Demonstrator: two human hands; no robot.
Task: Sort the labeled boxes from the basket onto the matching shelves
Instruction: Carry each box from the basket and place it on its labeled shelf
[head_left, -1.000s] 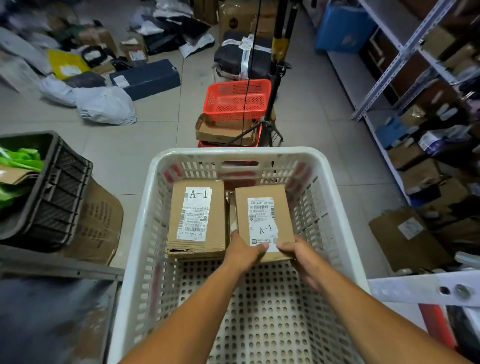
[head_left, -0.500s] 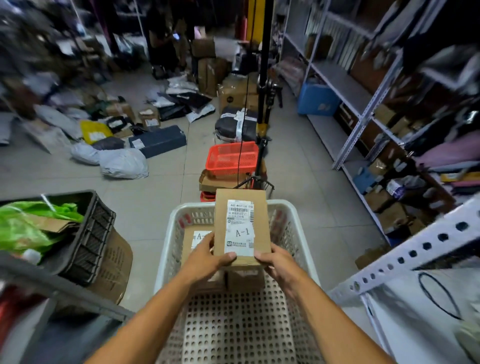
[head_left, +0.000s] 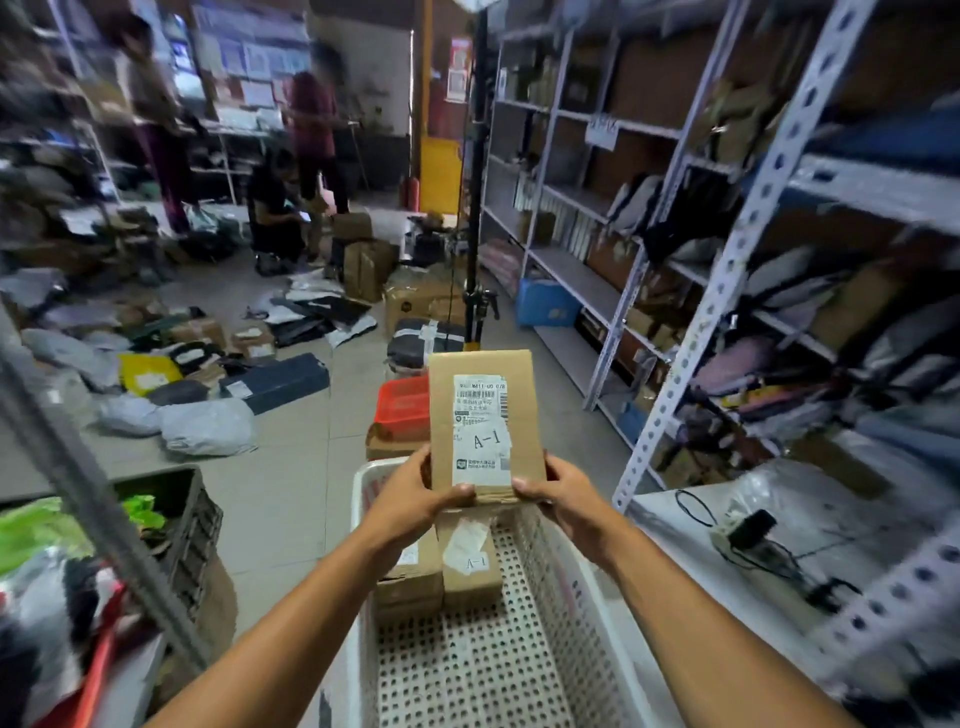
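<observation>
Both hands grip one box (head_left: 485, 421) by its lower corners: left hand (head_left: 415, 493) and right hand (head_left: 563, 493), fingers curled round the edges. It is held upright above the basket (head_left: 571, 582); its label reads "A-1". A box in the basket (head_left: 470, 566) also reads "A-1"

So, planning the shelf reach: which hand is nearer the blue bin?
Right. The right hand grips the box's bin-side edge; the left hand, opposite edge. Blue bin.

Two bare forearms, no sleeves, bare hands
</observation>
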